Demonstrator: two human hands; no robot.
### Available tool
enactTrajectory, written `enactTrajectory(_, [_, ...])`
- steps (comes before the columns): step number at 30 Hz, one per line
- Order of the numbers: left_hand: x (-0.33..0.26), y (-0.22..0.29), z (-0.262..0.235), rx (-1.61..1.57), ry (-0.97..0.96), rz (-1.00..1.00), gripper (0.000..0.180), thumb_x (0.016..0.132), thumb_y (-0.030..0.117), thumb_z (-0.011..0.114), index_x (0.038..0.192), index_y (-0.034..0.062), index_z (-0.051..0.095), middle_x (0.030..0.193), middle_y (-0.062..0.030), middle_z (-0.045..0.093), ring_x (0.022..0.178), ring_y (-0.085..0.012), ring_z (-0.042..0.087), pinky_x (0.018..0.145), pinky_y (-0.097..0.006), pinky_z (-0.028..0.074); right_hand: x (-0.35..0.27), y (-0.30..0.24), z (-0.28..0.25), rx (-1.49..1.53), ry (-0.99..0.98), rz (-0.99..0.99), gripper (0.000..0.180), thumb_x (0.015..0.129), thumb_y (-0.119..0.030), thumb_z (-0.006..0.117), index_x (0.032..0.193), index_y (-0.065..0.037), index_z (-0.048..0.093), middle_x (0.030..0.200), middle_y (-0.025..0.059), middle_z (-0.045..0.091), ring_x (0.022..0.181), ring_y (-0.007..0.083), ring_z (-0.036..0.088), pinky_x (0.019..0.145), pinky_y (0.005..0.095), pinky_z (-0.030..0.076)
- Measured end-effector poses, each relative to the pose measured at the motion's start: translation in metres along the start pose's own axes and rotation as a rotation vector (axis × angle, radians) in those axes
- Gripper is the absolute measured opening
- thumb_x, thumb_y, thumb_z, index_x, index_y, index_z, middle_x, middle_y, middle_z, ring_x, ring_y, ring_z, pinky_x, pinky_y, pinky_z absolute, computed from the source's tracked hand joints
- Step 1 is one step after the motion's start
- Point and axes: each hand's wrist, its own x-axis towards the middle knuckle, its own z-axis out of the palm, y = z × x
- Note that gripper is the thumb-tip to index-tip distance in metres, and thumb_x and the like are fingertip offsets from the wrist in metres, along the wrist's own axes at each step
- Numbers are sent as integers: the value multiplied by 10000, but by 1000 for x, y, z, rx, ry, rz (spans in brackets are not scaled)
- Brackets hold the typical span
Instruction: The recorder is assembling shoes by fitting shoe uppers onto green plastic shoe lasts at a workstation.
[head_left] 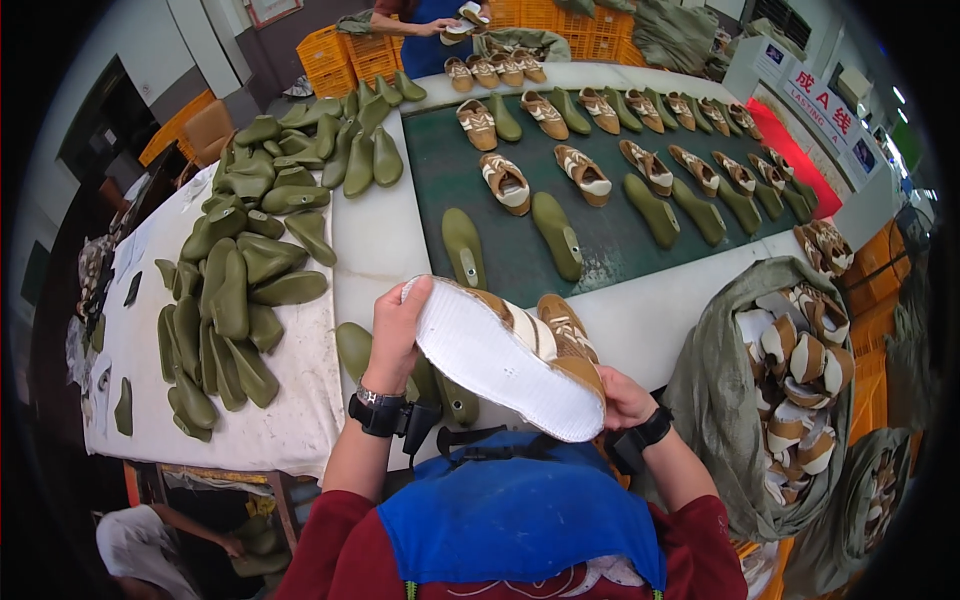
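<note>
Head view shows one brown-and-cream laced shoe upper with a white textured insole board [500,360] held bottom-up between both hands, over the near white edge of the work table [650,320]. Its long axis runs diagonally, from upper left near the left hand [395,335] down to lower right at the right hand [622,398]. The left hand is clamped on the upper-left end, thumb on the white sole face; the right hand grips the lower-right end from beneath, fingers largely hidden. The hands are apart, one at each end, so neither is nearer than the other. One shoe is in hand. Just beyond it, two olive-green plastic shoe lasts [463,245] lie on the dark green conveyor belt [610,240], toes pointing away. Further along the belt, roughly fifteen matching lasted shoes [505,183] sit in pairs with several more green lasts; exact count is uncertain toward the rim. A heap of green lasts [235,290], well over twenty, covers the white cloth at left. One grey-green sack of uppers [790,380] stands open at right. A second person's hand [440,27] holds a shoe at the far end.
</note>
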Motion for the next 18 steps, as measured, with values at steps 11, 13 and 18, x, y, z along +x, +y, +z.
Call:
enactTrajectory(11, [-25, -36, -4, -43, -473, -401, 781, 891, 505, 495, 1447, 202, 37, 1332, -122, 394, 1197, -251, 439, 964, -439, 397, 34, -76, 105, -1458, -1, -307, 280, 829, -213, 625, 1053, -70, 537, 746, 117, 629, 603, 248, 632, 550, 327, 491])
enactTrajectory(13, [-35, -41, 0, -175, -576, -352, 873, 853, 532, 544, 1448, 211, -8, 1397, -115, 348, 1271, -261, 372, 1014, -441, 356, 52, -60, 119, -1790, 23, -350, 286, 804, -285, 642, 1016, -108, 567, 740, 134, 623, 647, 321, 618, 563, 384, 484])
enactTrajectory(18, [-56, -41, -22, -446, -398, -412, 805, 809, 556, 566, 1407, 119, 249, 1383, -104, 363, 1266, -267, 375, 1073, -426, 300, 81, -35, 143, -1786, -229, -467, 281, 820, -277, 617, 1034, -98, 583, 787, 102, 625, 674, 317, 607, 561, 404, 469])
